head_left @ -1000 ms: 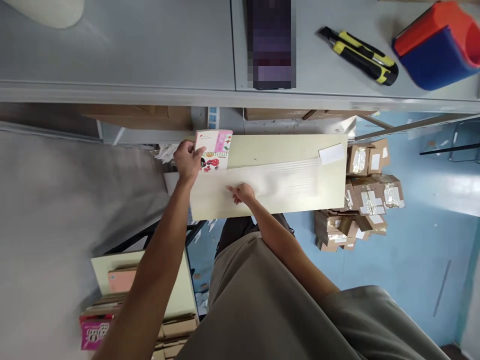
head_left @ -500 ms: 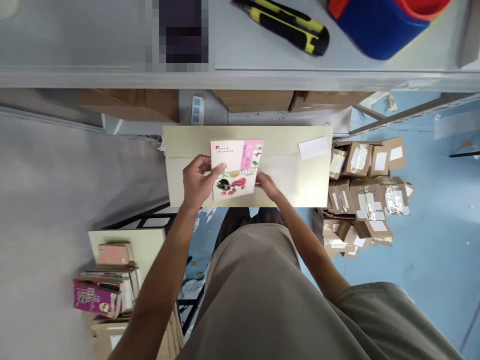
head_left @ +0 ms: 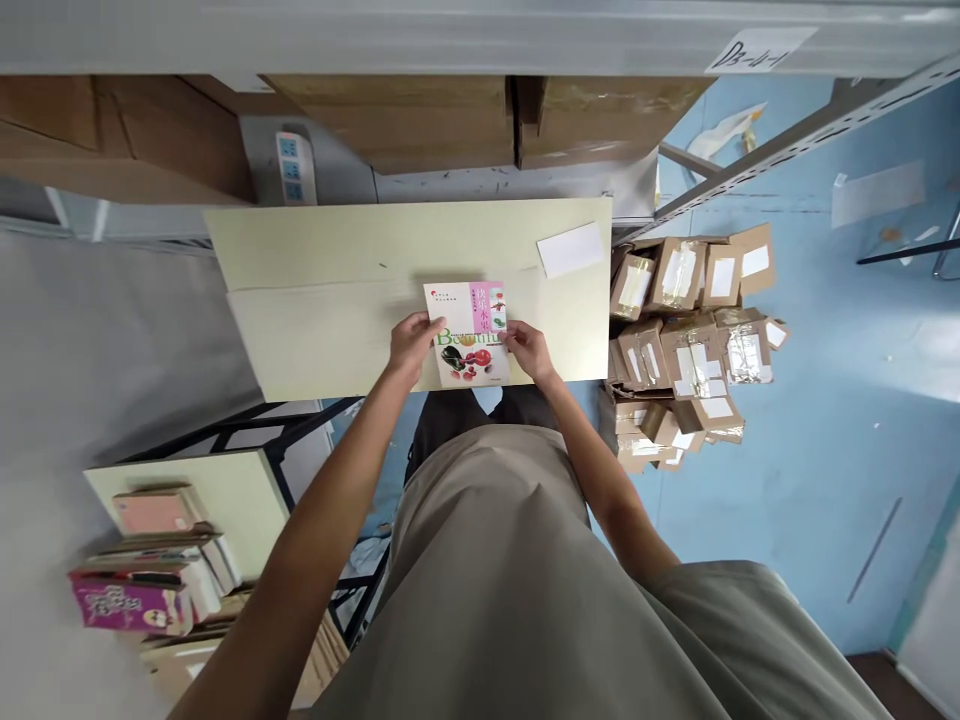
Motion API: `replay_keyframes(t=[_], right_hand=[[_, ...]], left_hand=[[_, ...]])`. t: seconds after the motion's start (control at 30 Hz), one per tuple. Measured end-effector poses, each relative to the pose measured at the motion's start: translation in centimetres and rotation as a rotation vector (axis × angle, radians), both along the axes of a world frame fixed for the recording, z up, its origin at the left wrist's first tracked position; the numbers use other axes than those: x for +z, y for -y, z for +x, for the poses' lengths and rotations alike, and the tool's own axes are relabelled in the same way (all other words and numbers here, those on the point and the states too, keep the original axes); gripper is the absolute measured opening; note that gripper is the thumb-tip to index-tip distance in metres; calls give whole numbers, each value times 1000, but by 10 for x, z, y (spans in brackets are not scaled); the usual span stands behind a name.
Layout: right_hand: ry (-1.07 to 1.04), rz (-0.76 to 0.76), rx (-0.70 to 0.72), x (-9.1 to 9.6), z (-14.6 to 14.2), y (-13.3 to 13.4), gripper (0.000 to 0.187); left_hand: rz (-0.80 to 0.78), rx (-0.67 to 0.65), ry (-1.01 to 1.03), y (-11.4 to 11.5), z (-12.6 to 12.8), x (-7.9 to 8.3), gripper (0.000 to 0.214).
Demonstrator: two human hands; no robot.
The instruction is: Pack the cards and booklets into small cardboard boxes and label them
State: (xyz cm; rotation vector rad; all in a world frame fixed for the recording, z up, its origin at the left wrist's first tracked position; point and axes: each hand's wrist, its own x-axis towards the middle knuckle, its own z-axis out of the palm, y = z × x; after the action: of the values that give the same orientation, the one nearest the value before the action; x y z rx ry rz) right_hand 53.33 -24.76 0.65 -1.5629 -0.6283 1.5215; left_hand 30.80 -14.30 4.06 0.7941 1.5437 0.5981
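Observation:
A book (head_left: pixel 466 350) with a white and pink cover, green lettering and pictures of fruit is held face up between my two hands. My left hand (head_left: pixel 412 343) grips its left edge, thumb on the cover and fingers tucked partly out of sight. On the opposite edge, my right hand (head_left: pixel 529 350) pinches the book with the thumb on top. Beneath it lies the pale cream tabletop (head_left: pixel 315 330). Toward the table's far right corner rests a white slip of paper (head_left: pixel 570 250).
Taped cardboard boxes (head_left: pixel 694 350) are heaped on the blue floor at right. Books and a purple package (head_left: pixel 131 606) are stacked on a lower stand at left. Beyond the table, a grey metal shelf (head_left: pixel 480 40) holds large cartons (head_left: pixel 442 120) and a power strip (head_left: pixel 295 170).
The book has turned to lie squarer to me, and my right hand now shows its thumb on the cover. The camera view has shifted, taking the utility knife out of sight.

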Motion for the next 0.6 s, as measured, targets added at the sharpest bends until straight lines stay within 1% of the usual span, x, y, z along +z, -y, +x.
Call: replay_keyframes(t=[0.1, 0.23, 0.37, 0.43, 0.5, 0.6], right_hand=[[74, -26, 48, -8, -3, -17, 57], [206, -76, 123, -14, -10, -39, 42], [339, -117, 194, -18, -17, -53, 28], [398, -123, 230, -16, -15, -53, 26], [443, -106, 257, -10, -8, -48, 25], [514, -60, 243, 4, 15, -29, 30]], left_hand=[[26, -11, -81, -10, -6, -9, 62], [58, -35, -196, -24, -12, -27, 46], [39, -34, -257, -29, -11, -43, 32], [18, -11, -252, -28, -9, -48, 33], [2, 25, -239, -26, -8, -53, 36], [-3, 53, -238, -25, -9, -58, 38]])
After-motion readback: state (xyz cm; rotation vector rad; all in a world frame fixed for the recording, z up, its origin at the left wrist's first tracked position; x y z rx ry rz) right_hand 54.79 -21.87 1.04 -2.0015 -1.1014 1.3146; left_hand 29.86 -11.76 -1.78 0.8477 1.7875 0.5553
